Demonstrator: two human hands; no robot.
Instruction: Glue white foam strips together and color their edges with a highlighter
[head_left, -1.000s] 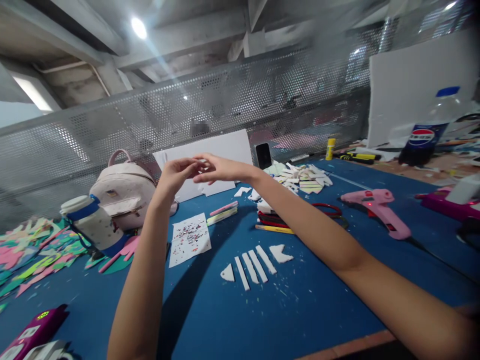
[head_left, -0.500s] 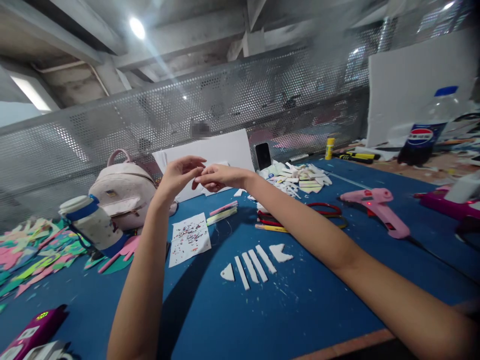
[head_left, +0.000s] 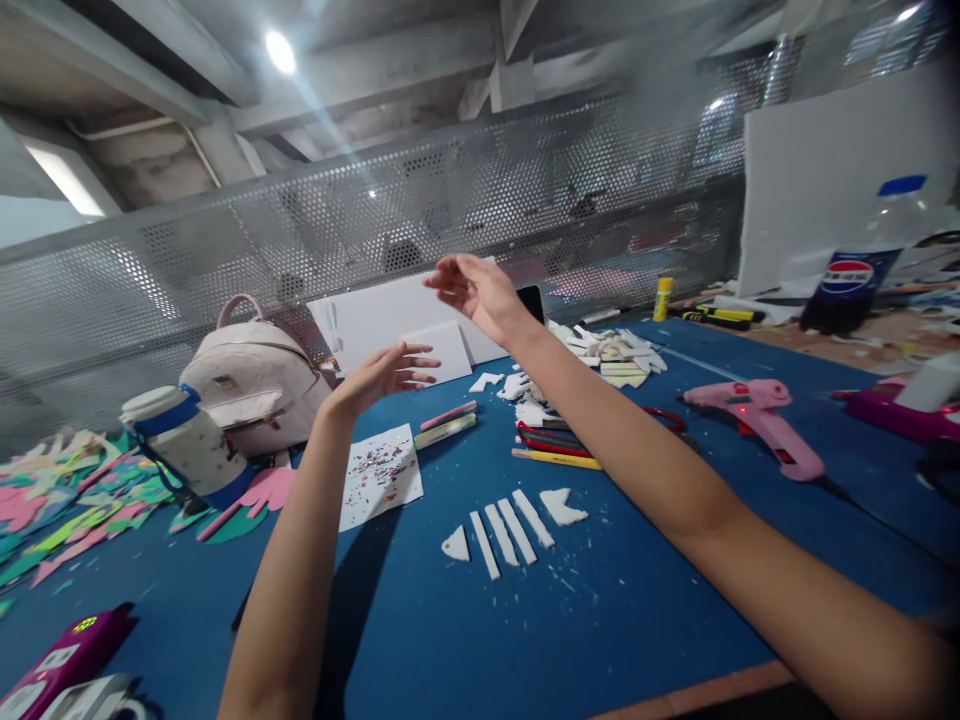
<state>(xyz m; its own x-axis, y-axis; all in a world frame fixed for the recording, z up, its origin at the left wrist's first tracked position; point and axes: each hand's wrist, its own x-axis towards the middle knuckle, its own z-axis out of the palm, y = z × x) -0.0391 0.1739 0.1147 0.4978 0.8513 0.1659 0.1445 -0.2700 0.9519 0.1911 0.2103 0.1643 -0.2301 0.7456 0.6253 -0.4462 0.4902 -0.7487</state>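
Your left hand (head_left: 382,372) and right hand (head_left: 474,290) hang apart over the white board (head_left: 375,320) — fingers spread, both empty.

Pepsi logo on bottle (head_left: 862,262) label; no other text legible.

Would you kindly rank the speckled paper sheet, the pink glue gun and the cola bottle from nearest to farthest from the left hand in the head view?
From the left hand:
1. Speckled paper sheet, just below it on the blue table.
2. Pink glue gun, well to the right, past the right arm.
3. Cola bottle, far right, at the back.
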